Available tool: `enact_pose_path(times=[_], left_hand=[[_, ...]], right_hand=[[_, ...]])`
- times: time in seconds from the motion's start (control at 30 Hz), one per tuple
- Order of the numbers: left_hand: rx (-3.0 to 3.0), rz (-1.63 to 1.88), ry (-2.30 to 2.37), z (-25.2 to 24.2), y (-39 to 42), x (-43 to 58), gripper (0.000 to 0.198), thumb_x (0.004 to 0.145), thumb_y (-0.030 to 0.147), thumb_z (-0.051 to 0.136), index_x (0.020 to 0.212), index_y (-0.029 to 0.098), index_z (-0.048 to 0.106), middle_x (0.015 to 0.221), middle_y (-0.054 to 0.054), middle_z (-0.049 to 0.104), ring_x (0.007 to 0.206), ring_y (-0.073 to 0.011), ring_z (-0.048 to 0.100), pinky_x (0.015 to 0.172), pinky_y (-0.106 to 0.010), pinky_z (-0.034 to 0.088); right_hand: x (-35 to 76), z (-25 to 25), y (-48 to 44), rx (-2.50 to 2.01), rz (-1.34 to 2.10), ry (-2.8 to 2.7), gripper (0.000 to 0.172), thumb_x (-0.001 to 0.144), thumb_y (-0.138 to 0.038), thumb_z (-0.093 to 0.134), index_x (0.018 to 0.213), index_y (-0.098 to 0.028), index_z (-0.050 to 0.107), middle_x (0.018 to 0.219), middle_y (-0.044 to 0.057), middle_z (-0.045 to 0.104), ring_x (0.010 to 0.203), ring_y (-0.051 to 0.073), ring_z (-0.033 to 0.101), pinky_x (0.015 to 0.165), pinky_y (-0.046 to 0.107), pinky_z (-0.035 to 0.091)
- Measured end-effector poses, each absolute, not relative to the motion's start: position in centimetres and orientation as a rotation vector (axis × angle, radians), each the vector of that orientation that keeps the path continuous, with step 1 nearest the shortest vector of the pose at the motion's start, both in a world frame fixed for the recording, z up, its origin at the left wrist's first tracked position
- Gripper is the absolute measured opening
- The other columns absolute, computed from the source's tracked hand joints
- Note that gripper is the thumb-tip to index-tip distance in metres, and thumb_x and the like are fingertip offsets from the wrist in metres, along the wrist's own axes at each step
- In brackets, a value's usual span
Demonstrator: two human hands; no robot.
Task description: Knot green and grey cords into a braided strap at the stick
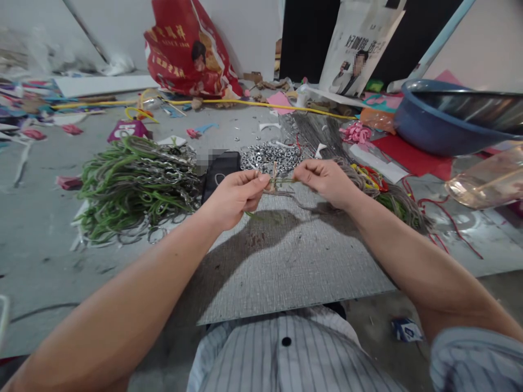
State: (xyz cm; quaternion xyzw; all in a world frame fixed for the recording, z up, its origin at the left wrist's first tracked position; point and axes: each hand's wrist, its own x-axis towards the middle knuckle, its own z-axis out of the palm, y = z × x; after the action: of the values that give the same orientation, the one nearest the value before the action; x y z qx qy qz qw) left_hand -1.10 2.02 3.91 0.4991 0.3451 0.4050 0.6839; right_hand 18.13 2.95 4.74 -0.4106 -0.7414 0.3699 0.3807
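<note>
My left hand (233,197) and my right hand (322,181) are held close together above a grey textured board (278,256). Both pinch a thin bundle of green and tan cords (276,184) stretched between them. The left thumb and forefinger grip the cords where a short tan end sticks up. The right fingers are curled around the other end. A heap of small metal rings (269,157) lies just beyond the hands. To the left sits a pile of green cords with metal rings (134,188).
A black phone-like object (220,171) lies between the green pile and the rings. More cords (392,196) lie at the right. A blue basin holding a steel bowl (433,125), a clear plastic container (486,182), a red bag (188,49) and paper scraps surround the work area.
</note>
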Motion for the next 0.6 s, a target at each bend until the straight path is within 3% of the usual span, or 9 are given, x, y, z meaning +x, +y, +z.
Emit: enact_pose_path(times=[0.17, 0.33, 0.43, 0.53, 0.6], left_hand=[[1.039, 1.030, 0.755, 4.0, 2.0, -0.9, 0.025, 0.077, 0.025, 0.056, 0.058, 0.016, 0.043, 0.047, 0.007, 0.032, 0.034, -0.0017, 0.028, 0.036, -0.016, 0.020], [1.110, 1.019, 0.844, 3.7, 1.9, -0.8, 0.027, 0.079, 0.027, 0.054, 0.059, 0.017, 0.039, 0.050, 0.007, 0.035, 0.036, -0.0023, 0.032, 0.037, -0.016, 0.025], [1.178, 1.034, 0.882, 3.4, 2.0, -0.8, 0.029, 0.079, 0.028, 0.055, 0.058, 0.017, 0.038, 0.049, 0.007, 0.033, 0.036, -0.0024, 0.031, 0.037, -0.017, 0.024], [1.234, 1.048, 0.911, 3.0, 2.1, -0.7, 0.029, 0.077, 0.029, 0.055, 0.057, 0.017, 0.039, 0.047, 0.007, 0.030, 0.036, -0.0026, 0.028, 0.037, -0.018, 0.021], [1.273, 1.026, 0.949, 2.7, 2.1, -0.6, 0.027, 0.077, 0.030, 0.055, 0.058, 0.017, 0.042, 0.045, 0.008, 0.029, 0.036, -0.0031, 0.025, 0.036, -0.018, 0.018]], right_hand=[[18.0, 3.2, 2.1, -0.972, 1.505, -1.803, 0.032, 0.078, -0.047, 0.054, 0.069, -0.016, 0.055, 0.041, -0.011, 0.028, 0.036, 0.004, 0.021, 0.037, 0.020, 0.015], [18.5, 2.8, 2.4, -1.050, 1.648, -1.759, 0.028, 0.078, -0.042, 0.055, 0.068, -0.016, 0.054, 0.043, -0.009, 0.038, 0.035, 0.003, 0.027, 0.035, 0.019, 0.019], [19.0, 3.1, 2.6, -1.175, 1.567, -1.762, 0.027, 0.079, -0.041, 0.055, 0.070, -0.016, 0.058, 0.054, -0.003, 0.052, 0.042, 0.005, 0.040, 0.040, 0.019, 0.029], [19.2, 3.5, 2.6, -1.231, 1.215, -1.753, 0.022, 0.080, -0.037, 0.054, 0.079, -0.016, 0.062, 0.075, 0.002, 0.063, 0.066, 0.010, 0.053, 0.060, 0.023, 0.042], [18.9, 3.7, 2.4, -1.224, 1.010, -1.728, 0.020, 0.081, -0.034, 0.053, 0.087, -0.018, 0.063, 0.085, 0.002, 0.064, 0.080, 0.012, 0.055, 0.073, 0.026, 0.043]])
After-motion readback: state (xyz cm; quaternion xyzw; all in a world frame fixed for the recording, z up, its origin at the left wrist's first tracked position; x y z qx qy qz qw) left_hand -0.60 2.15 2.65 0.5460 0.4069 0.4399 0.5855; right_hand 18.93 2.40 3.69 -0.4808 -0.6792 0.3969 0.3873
